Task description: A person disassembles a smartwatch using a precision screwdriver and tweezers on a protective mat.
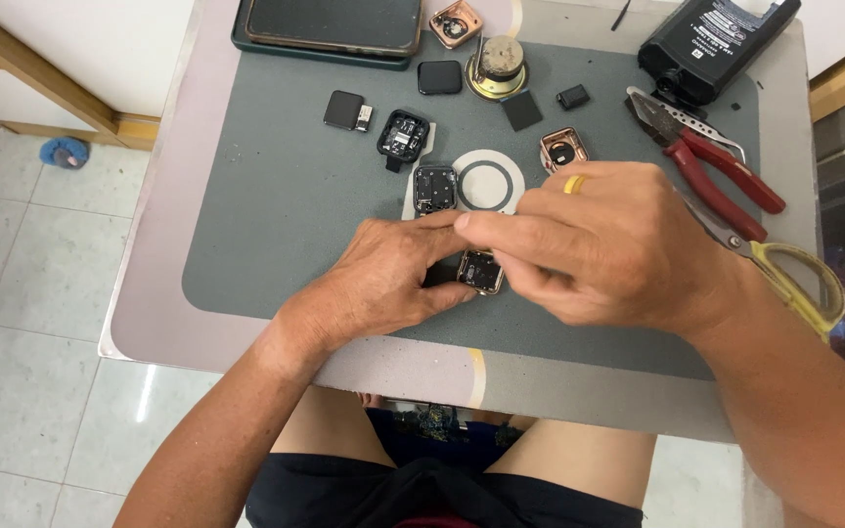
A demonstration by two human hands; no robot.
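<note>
1. Nearest the camera: the person's bare knees and dark shorts at the near edge of a small pale table (149, 323) covered by a grey-green work mat (276, 225).
2. Left hand (383, 279) lies palm down on the mat, fingers curled around a small square smartwatch case with a rose-gold rim (481, 271), gripping it from the left side; the case rests at the near middle of the mat.
3. Right hand (608, 244), a yellow ring on one finger, is over the same case – thumb and forefinger pinched together at its top edge, touching the left fingertips. What they pinch cannot be told.
4. Just beyond the hands: an opened dark watch body (434, 188) beside a white ring-shaped pad (485, 184); a copper-coloured empty watch frame (563, 150) to the right.
5. Right of the hands: red-handled pliers (726, 171) and yellow-handled scissors (799, 279).
6. Far edge – a black square screen panel (439, 77), a round brass-coloured part (498, 66), a dark tablet (330, 24), a black bottle (711, 44).
</note>
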